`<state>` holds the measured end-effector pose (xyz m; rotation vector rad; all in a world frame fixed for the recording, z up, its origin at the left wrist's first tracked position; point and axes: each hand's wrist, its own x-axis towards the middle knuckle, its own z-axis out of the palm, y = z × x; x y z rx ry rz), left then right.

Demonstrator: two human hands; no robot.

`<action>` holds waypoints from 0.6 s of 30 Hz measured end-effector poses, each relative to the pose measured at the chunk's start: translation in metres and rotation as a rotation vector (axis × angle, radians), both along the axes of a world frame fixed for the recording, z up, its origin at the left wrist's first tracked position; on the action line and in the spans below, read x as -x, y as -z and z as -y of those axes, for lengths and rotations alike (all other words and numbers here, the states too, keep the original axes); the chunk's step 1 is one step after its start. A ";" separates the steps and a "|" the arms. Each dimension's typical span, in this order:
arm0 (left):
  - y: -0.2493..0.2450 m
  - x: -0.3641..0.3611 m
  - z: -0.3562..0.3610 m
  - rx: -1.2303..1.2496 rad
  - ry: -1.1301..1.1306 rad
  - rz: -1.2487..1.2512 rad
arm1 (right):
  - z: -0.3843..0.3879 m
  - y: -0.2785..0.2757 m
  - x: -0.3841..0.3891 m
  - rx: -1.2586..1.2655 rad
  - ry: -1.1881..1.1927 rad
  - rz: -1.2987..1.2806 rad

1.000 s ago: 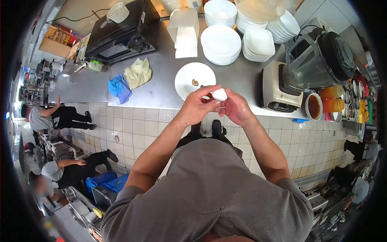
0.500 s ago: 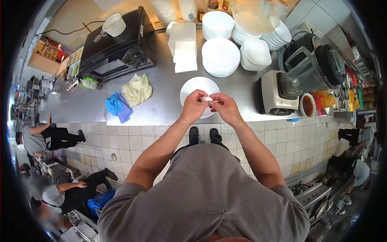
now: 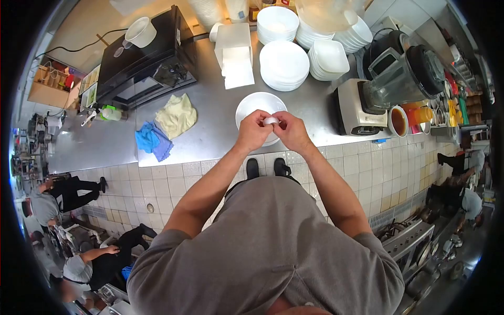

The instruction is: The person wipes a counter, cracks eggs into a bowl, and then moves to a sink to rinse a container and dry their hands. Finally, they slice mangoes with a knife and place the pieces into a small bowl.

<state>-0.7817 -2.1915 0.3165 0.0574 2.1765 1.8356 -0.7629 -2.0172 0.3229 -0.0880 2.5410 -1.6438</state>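
Observation:
My left hand and my right hand meet over a white bowl near the counter's front edge. Between their fingertips is a small white, rounded, egg-like thing; its exact kind is hard to make out. Both hands have their fingers closed around it, thumbs close together. The hands and wrists cover the front part of the bowl, and what lies inside it cannot be seen.
Stacked white plates and a paper dispenser stand behind the bowl. A blender is right, beside a container of brown liquid. Cloths and a black microwave are left. Other people work at both sides.
Both hands still hold the small white thing over the bowl, and their fingers have shifted around it. The whole view has tilted slightly, so the counter items sit a little higher and further left.

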 end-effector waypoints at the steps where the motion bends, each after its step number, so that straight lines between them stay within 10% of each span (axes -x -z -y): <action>1: 0.000 -0.001 0.001 0.010 0.004 -0.003 | 0.001 0.003 -0.001 0.024 0.016 0.003; 13: 0.023 0.004 0.017 0.105 -0.008 -0.026 | 0.021 0.014 -0.003 0.027 0.043 -0.023; 18: 0.015 0.019 0.041 0.338 0.144 -0.624 | 0.011 0.007 0.009 -0.045 -0.091 -0.068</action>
